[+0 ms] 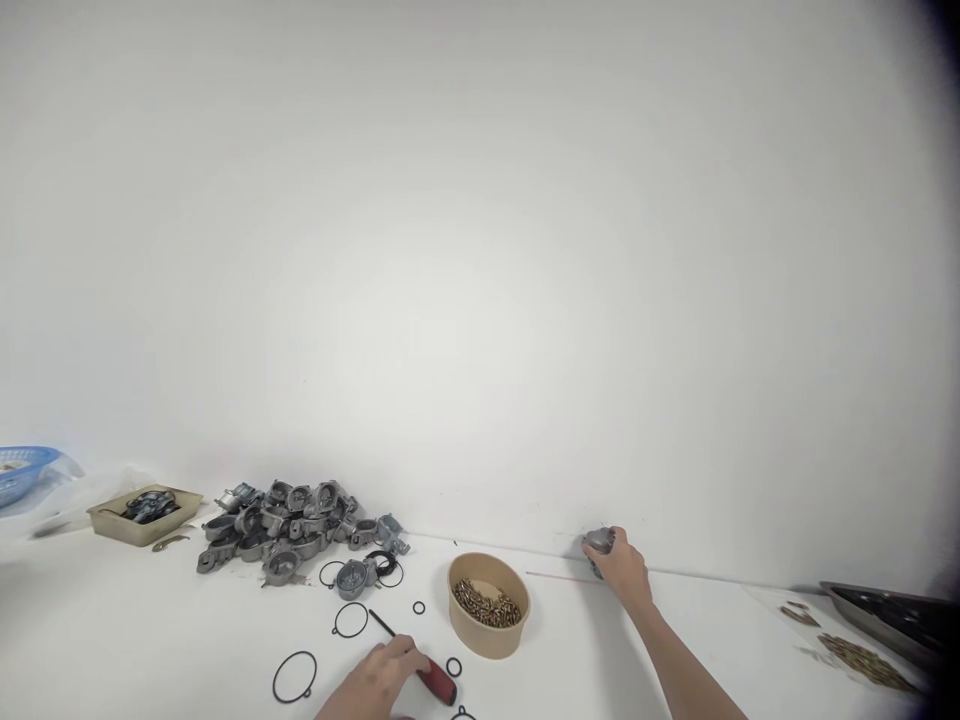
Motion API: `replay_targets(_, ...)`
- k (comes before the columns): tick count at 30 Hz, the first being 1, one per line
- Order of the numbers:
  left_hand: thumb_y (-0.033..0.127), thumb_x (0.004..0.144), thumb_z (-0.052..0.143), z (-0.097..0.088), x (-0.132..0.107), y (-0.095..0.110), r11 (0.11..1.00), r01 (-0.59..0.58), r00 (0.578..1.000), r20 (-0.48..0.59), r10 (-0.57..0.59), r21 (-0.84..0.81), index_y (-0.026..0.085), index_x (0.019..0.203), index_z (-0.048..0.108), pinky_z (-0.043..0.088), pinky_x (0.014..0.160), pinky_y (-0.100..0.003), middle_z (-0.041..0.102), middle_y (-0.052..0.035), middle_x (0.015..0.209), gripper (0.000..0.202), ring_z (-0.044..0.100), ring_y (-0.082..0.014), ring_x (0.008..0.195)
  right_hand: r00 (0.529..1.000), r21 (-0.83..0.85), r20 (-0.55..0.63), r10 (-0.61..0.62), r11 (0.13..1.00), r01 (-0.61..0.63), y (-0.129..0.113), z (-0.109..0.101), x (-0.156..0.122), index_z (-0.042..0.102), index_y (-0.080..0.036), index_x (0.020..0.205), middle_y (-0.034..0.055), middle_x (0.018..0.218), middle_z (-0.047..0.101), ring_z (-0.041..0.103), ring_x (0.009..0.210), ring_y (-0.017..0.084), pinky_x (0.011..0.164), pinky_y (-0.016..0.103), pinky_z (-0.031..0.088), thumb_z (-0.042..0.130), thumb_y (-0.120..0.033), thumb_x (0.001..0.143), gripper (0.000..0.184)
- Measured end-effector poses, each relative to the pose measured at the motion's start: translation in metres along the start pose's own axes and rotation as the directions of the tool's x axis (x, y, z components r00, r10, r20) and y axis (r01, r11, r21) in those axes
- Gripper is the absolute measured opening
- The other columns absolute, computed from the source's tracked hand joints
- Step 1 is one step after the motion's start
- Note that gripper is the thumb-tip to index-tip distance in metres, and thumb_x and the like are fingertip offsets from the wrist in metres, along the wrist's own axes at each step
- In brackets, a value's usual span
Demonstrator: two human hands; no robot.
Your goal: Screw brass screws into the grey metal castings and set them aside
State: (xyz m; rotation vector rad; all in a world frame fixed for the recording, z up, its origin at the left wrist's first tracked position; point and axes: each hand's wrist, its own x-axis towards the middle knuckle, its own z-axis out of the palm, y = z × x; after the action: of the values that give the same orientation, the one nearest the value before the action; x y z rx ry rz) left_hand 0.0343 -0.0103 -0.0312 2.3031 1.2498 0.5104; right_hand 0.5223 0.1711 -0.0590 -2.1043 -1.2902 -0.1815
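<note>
My left hand point(380, 678) is at the front of the white table, its fingers closed over a screwdriver point(439, 684) with a red handle and a dark shaft. The shaft points away to the left; its middle is hidden under the fingers. Close to the wall, my right hand point(626, 572) grips a grey metal housing point(599, 541), partly covered by the fingers. Between the hands is a tan paper bowl point(487, 641) holding many brass-coloured screws point(486, 604). Black rubber rings lie around the left hand, among them a large ring point(295, 653) and a small ring point(454, 667).
A heap of grey metal housings point(281, 520) rests against the wall at left, with a beige tray point(142, 535) of dark parts beyond. A blue basket point(26, 475) sits at far left. Brass-coloured pieces point(862, 660) and a dark tray point(885, 615) are at right.
</note>
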Motion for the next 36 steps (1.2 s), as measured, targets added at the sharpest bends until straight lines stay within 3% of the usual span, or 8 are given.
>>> replay_targets(7, 0.004, 0.061, 0.048, -0.004, -0.004, 0.010, 0.992, 0.047, 0.998, 0.036, -0.044, -0.117, 0.037, 0.107, 0.064, 0.039, 0.105, -0.032, 0.056, 0.0042, 0.126, 0.059, 0.050, -0.0202, 0.123, 0.997, 0.050, -0.067, 0.029, 0.998, -0.025, 0.001, 0.004, -0.014, 0.038, -0.014, 0.135, 0.0210, 0.116, 0.059, 0.061, 0.106, 0.034, 0.083, 0.038, 0.049, 0.047, -0.059, 0.082, 0.071)
replay_targets(14, 0.012, 0.067, 0.053, -0.003, -0.002, 0.005, 0.992, 0.127, 0.990, 0.063, -0.128, 0.010, 0.033, 0.124, 0.058, 0.035, 0.109, -0.037, 0.047, 0.0010, 0.144, 0.061, 0.043, -0.0254, 0.130, 0.979, 0.092, -0.202, 0.041, 0.996, -0.022, -0.016, -0.009, -0.027, 0.044, -0.020, 0.136, 0.0211, 0.140, 0.039, 0.061, 0.101, 0.035, 0.082, 0.047, 0.049, 0.045, -0.068, 0.080, 0.074)
replay_targets(18, 0.019, 0.070, 0.059, 0.007, 0.006, -0.005, 0.991, 0.090, 0.996, 0.016, -0.092, 0.098, 0.034, 0.139, 0.045, 0.036, 0.108, -0.040, 0.045, -0.0028, 0.145, 0.072, 0.043, -0.0281, 0.131, 0.866, 0.125, -0.487, -0.114, 0.972, 0.198, -0.056, -0.030, -0.057, 0.059, -0.018, 0.120, 0.0174, 0.125, 0.050, 0.055, 0.107, 0.031, 0.091, 0.048, 0.044, 0.041, -0.053, 0.089, 0.050)
replay_targets(21, 0.033, 0.070, 0.066, 0.003, 0.023, -0.011, 0.986, 0.006, 1.000, 0.012, -0.008, 0.166, 0.035, 0.136, 0.049, 0.043, 0.099, -0.043, 0.049, -0.0062, 0.138, 0.068, 0.052, -0.0311, 0.120, 0.779, 0.208, -0.568, -0.267, 0.869, 0.450, -0.105, -0.050, -0.104, 0.069, -0.017, 0.097, 0.0139, 0.106, 0.056, 0.057, 0.099, 0.026, 0.087, 0.040, 0.046, 0.041, -0.041, 0.092, 0.037)
replay_targets(25, 0.031, 0.057, 0.076, -0.014, 0.052, -0.019, 0.969, -0.100, 0.982, 0.180, 0.060, 0.225, 0.034, 0.112, 0.068, 0.050, 0.084, -0.036, 0.062, -0.0038, 0.118, 0.055, 0.061, -0.0298, 0.101, 0.716, 0.407, -0.418, -0.558, 0.590, 0.697, -0.170, -0.064, -0.196, 0.066, -0.017, 0.089, 0.0063, 0.080, 0.061, 0.057, 0.066, 0.015, 0.064, 0.025, 0.045, 0.042, -0.026, 0.093, 0.026)
replay_targets(28, 0.016, 0.060, 0.066, -0.014, 0.061, -0.032, 0.979, -0.107, 0.988, 0.131, 0.084, 0.176, 0.030, 0.096, 0.074, 0.050, 0.076, -0.030, 0.069, -0.0018, 0.102, 0.039, 0.064, -0.0245, 0.089, 0.581, 0.412, -0.335, -0.741, 0.440, 0.798, -0.199, -0.061, -0.255, 0.066, -0.017, 0.090, 0.0063, 0.074, 0.065, 0.058, 0.068, 0.016, 0.067, 0.025, 0.044, 0.044, -0.022, 0.091, 0.023)
replay_targets(32, 0.008, 0.068, 0.050, 0.008, 0.057, -0.053, 0.983, -0.185, 0.971, -0.154, 0.185, 0.012, 0.025, 0.094, 0.074, 0.048, 0.083, -0.028, 0.072, -0.0018, 0.094, 0.040, 0.064, -0.0198, 0.089, 0.543, 0.367, -0.022, -0.839, 0.498, 0.785, -0.206, -0.050, -0.281, 0.069, -0.019, 0.085, 0.0037, 0.069, 0.066, 0.058, 0.064, 0.015, 0.062, 0.023, 0.038, 0.048, -0.021, 0.090, 0.022)
replay_targets(36, 0.010, 0.067, 0.050, 0.021, 0.050, -0.066, 0.958, -0.239, 0.952, -0.233, 0.199, -0.158, 0.020, 0.088, 0.074, 0.049, 0.085, -0.029, 0.073, -0.0026, 0.093, 0.034, 0.065, -0.0196, 0.089, 0.570, 0.388, 0.183, -0.801, 0.592, 0.707, -0.194, -0.044, -0.269, 0.074, -0.019, 0.081, 0.0052, 0.075, 0.070, 0.063, 0.074, 0.017, 0.069, 0.023, 0.041, 0.048, -0.021, 0.090, 0.027)
